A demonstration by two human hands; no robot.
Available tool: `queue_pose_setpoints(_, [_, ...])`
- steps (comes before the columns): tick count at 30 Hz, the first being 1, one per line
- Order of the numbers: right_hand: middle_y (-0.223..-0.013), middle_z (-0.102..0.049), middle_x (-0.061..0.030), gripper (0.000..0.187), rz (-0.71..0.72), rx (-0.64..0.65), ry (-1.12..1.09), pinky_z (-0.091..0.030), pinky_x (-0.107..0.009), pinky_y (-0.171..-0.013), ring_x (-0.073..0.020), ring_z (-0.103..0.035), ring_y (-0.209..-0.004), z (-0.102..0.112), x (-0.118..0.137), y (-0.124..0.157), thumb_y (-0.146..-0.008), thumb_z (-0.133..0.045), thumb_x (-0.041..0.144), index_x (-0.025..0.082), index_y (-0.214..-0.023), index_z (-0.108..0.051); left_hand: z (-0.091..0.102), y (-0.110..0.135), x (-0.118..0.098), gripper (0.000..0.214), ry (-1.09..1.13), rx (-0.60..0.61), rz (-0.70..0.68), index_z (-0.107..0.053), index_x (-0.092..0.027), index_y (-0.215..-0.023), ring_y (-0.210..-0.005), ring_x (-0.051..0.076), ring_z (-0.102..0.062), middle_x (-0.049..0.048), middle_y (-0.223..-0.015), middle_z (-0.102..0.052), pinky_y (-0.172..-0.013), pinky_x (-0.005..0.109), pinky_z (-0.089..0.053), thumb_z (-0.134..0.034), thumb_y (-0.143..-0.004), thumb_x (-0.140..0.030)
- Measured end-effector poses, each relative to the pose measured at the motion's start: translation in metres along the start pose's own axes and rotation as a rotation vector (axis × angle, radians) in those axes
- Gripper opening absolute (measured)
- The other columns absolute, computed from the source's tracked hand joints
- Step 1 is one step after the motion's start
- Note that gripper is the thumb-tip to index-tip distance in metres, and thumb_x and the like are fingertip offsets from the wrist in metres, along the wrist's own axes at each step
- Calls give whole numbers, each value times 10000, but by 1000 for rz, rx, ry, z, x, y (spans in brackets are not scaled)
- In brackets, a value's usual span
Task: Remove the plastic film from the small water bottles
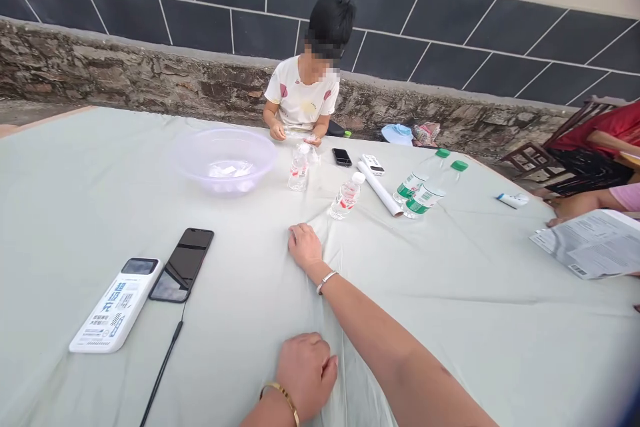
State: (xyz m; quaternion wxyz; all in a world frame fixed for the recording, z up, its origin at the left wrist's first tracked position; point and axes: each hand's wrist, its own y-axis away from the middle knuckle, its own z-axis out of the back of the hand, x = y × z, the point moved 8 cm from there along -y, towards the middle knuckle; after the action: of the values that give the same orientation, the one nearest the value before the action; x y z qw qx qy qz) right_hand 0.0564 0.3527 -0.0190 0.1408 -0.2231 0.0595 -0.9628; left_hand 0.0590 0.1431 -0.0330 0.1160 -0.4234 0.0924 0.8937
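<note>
1. Our left hand (306,373) rests loosely curled at six o'clock; our right hand (305,247) lies apart from it, at its twelve o'clock.
2. The pale cloth (250,247) spreads over the table beneath both; we cannot tell whether either pinches it.
3. It looks light, soft and creasable, best gripped by gathering it.
4. A red-labelled bottle (345,199) stands at our right hand's one o'clock.

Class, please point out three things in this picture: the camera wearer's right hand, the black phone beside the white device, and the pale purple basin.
Right hand (306,247): head view, back of the hand.
Black phone (183,265): head view, middle of the screen.
Pale purple basin (197,170): head view, left side wall.
</note>
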Motion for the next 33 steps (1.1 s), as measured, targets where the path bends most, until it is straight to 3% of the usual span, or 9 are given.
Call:
queue_pose_setpoints(4, [-1285, -501, -166, 552, -279, -264, -240, -347, -357, -1003, -251, -452, -1189, -4, -15, -68, -828, -518, 256, 89, -1342, -405, -11, -4, 8, 249, -114, -56, 76, -339, -207, -520, -570, 179, -524, 43, -601, -556, -492, 346, -182, -505, -706, -207])
queue_pose_setpoints(7, [-1367, -415, -217, 768, -536, -422, -387, -316, -376, -1038, -285, -388, -1267, -7, -38, -113, -767, -621, 371, 49, -1388, -303, -29, -8, 15, 187, -144, -55, 91, -431, -216, -516, -572, 203, -542, 64, -607, -581, -472, 346, -156, -553, -657, -214])
queue_pose_setpoints(9, [-1409, -371, -216, 866, -593, -484, -411, -288, -377, -1062, -287, -351, -1303, -6, -45, -141, -711, -683, 402, 67, -1396, -274, -42, -11, 21, 131, -131, -57, 81, -505, -229, -531, -572, 225, -547, 89, -612, -591, -461, 343, -158, -583, -636, -230])
queue_pose_setpoints(11, [-1388, -414, -196, 865, -607, -494, -405, -261, -393, -1077, -281, -378, -1287, -5, -50, -163, -683, -709, 413, 104, -1376, -293, -52, -13, 25, 104, -99, -63, 72, -544, -237, -538, -559, 238, -539, 111, -611, -590, -449, 341, -161, -607, -620, -249])
queue_pose_setpoints(15, [-1182, -592, -145, 602, -603, -345, -420, -285, -440, -1041, -263, -530, -1128, -10, -53, -177, -740, -644, 412, 149, -1230, -414, -51, -15, 26, 168, -30, -81, 72, -496, -243, -517, -544, 241, -521, 121, -596, -574, -443, 345, -153, -616, -631, -270])
queue_pose_setpoints(20, [-1014, -667, -79, 459, -481, -248, -464, -454, -330, -838, -231, -623, -952, 2, -38, -102, -681, -682, 413, 192, -1043, -508, -19, -13, 15, 305, 79, -138, 59, -306, -227, -531, -535, 204, -485, 74, -589, -545, -477, 349, -185, -531, -735, -258])
queue_pose_setpoints(24, [-929, -684, -43, 423, -365, -179, -507, -482, -298, -756, -206, -647, -863, 14, -24, 10, -643, -694, 406, 204, -975, -527, 22, -10, 14, 332, 197, -322, 29, -244, -228, -538, -525, 171, -430, 30, -553, -462, -525, 332, -257, -458, -787, -277])
queue_pose_setpoints(29, [-900, -683, -53, 437, -326, -82, -510, -483, -323, -731, -229, -649, -832, 35, -11, 139, -629, -689, 439, 197, -952, -522, 88, 16, 35, 345, 336, -630, 201, -335, -239, -556, -569, 156, -445, -1, -579, -463, -589, 300, -355, -416, -827, -436])
queue_pose_setpoints(33, [-945, -685, -74, 377, -395, 32, -496, -479, -314, -688, -243, -656, -846, 48, 4, 211, -701, -633, 430, 196, -983, -543, 82, 37, 14, 362, 427, -514, 192, -550, -208, -911, -875, 222, -590, 80, -987, -631, -720, 314, -454, -547, -741, -528])
